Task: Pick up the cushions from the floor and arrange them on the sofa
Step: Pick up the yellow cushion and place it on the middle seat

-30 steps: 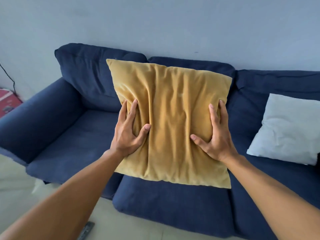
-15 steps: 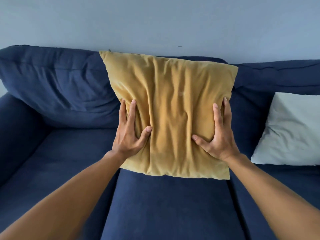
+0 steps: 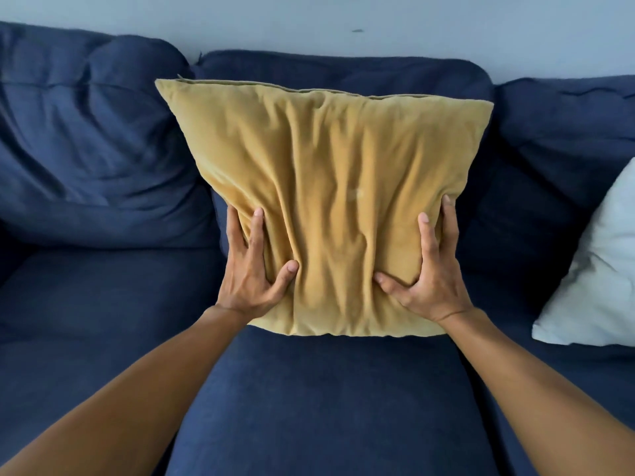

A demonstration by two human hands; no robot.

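Yellow cushion point(image 3: 330, 201): square, mustard, velvety nap, deeply creased lengthways. It stands upright over the middle seat of the sofa point(image 3: 326, 400), lower edge at or just above the seat, top leaning toward the middle backrest. Whether it already touches the backrest cannot be told.

Handling, as a judgement: light and soft. The filling gives wherever it is pressed, the cover bunches, so the shape will not hold by itself and it may slump once let go. Nothing fragile. The nap looks grippy, not slippery. Best hold is where it is taken now, low on both side edges, which keeps the top free to settle against the back.

Left hand point(image 3: 252, 269): gripping the cushion's lower left edge, fingers wrapped round the side, thumb dug into the front.
Right hand point(image 3: 429, 273): same on the lower right edge, thumb pressing a dent into the front.

A seam or zip line runs along the cushion's top edge.

Sofa: navy woven fabric, plump loose backrests, rumpled on the left; seat pads flatter and firmer-looking.

White cushion point(image 3: 594, 276): pale, smoother weave, propped on the right seat, well apart from the yellow one.

Wall point(image 3: 309, 18) behind: plain, pale.
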